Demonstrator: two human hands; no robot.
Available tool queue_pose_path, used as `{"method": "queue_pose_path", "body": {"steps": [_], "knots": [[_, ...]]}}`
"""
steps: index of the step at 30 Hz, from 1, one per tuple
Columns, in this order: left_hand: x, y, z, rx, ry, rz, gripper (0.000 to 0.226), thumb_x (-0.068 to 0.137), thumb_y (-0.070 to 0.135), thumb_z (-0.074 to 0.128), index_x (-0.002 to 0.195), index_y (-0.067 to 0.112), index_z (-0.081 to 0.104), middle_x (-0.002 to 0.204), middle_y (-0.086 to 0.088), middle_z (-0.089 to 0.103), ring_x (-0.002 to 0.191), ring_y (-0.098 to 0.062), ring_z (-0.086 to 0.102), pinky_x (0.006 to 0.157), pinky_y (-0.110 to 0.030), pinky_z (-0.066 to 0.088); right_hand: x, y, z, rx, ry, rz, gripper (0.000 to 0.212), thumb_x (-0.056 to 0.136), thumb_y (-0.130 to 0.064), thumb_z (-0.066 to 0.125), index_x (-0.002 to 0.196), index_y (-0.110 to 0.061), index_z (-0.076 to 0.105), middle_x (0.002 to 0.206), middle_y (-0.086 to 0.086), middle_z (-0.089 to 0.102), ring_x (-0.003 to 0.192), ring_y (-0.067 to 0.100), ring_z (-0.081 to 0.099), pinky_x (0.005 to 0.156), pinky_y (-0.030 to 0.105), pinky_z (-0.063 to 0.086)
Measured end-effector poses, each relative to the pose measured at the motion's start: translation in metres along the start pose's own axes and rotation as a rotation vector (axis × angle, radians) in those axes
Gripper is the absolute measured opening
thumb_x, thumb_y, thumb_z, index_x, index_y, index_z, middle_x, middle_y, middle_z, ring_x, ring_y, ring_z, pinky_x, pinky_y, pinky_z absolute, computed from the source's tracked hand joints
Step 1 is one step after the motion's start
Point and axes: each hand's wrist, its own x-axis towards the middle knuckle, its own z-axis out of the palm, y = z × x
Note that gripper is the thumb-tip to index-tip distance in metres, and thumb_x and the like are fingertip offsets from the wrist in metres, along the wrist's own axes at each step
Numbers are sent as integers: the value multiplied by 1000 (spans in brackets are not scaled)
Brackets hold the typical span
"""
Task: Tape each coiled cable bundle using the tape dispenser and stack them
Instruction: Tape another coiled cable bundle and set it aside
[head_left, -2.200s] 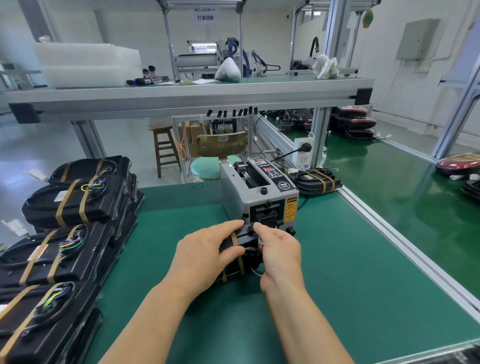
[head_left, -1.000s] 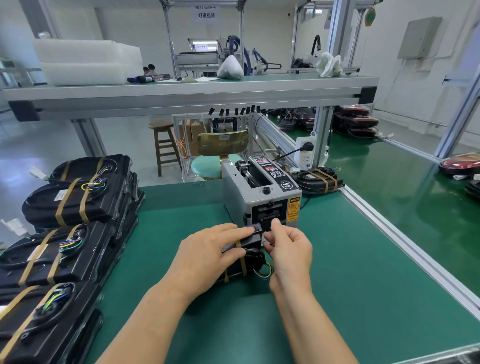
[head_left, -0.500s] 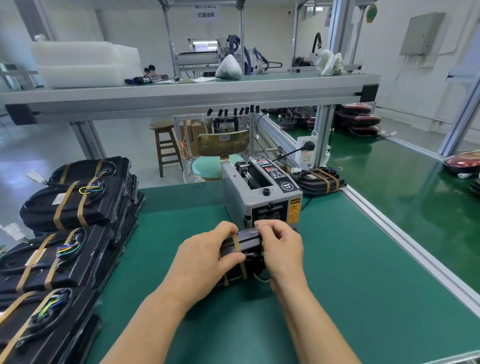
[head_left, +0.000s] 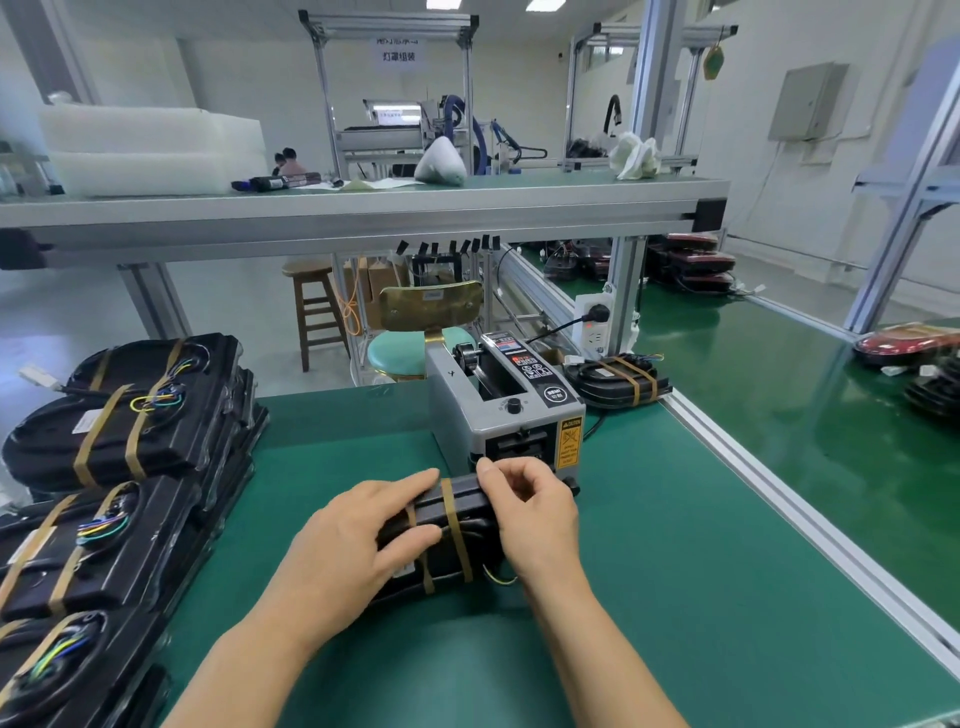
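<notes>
Starting at the left, we count four taped bundles (head_left: 119, 431) showing their faces atop the stacks, with more beneath that we cannot number. Our left hand (head_left: 353, 545) lies over the cable bundle (head_left: 431, 506), fingers stretched along its top edge and thumb on the near face, clamping it. That one bundle stands on the green mat (head_left: 675, 571), its long axis running left to right between both hands, and two tape bands (head_left: 457, 535) cross it. Our right hand (head_left: 535, 514) curls round its right end, thumb tip on the top edge; whether it pinches a tape end we cannot tell. One tape dispenser (head_left: 509, 415) sits just behind, its slot nearest the right hand. Further right lies one small taped pile (head_left: 618, 382). With two bands on, we judge stacking comes next: the stacks lie leftward, nearer our left hand.
</notes>
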Motion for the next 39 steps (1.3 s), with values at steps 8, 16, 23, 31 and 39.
{"method": "queue_pose_path", "body": {"steps": [8,16,23,31,39], "knots": [[-27,-33,18,-566,185,-418,57,78,38,81,126,44,50,107,18,67,95,7,62,80,-16,42,-17,7,-6,12,-274,53,44,94,-58,51,73,-20,62,72,-13,65,72,6,60,68,16,47],[-37,-34,37,-883,242,-512,54,64,46,86,111,35,61,100,9,74,99,-13,68,88,-32,50,-32,23,-21,6,-624,83,39,85,-64,53,122,-52,51,123,-30,62,120,-12,52,94,6,40],[-29,-33,39,-908,332,-548,58,59,59,85,103,30,61,93,4,73,92,-15,68,75,-30,50,-24,36,-12,-79,-620,-19,77,73,-18,79,134,-38,36,132,-14,61,125,3,56,114,35,40],[-16,-42,13,-798,434,-572,83,62,75,71,127,30,44,113,6,60,106,-19,58,94,-41,48,-32,18,19,-47,-540,-28,62,80,-19,79,130,-29,45,130,-10,62,119,1,59,104,23,45],[-21,-26,-57,-315,675,-402,80,75,78,33,137,27,28,130,-9,54,113,-34,51,88,-44,37,-36,-33,51,35,-562,-110,48,87,-21,76,124,-34,48,118,-24,65,110,-9,60,86,6,45]]}}
